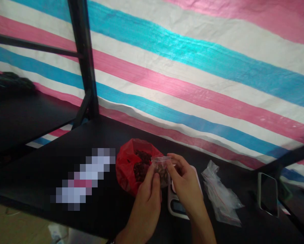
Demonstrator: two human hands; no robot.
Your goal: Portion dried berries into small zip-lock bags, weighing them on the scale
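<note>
A small clear zip bag (162, 174) with brown, nut-like pieces in its lower part is held up between both hands. My left hand (148, 196) pinches its left edge, the thumb along the front. My right hand (186, 179) grips the bag's upper right side with bent fingers. Just behind and left of the hands, a red plastic bag (123, 169) stands with its mouth wide, showing dark brown pieces (141, 171) inside. A white digital scale (173, 208) lies beneath my right hand, which hides much of it.
Right of the scale lies a pile of clear zip bags (221, 200). A phone (268, 195) rests farther right on the black table (108, 135). A blurred-out pale item (90, 173) is at left. Black frame posts (84, 57) and a striped tarp (192, 71) rise behind.
</note>
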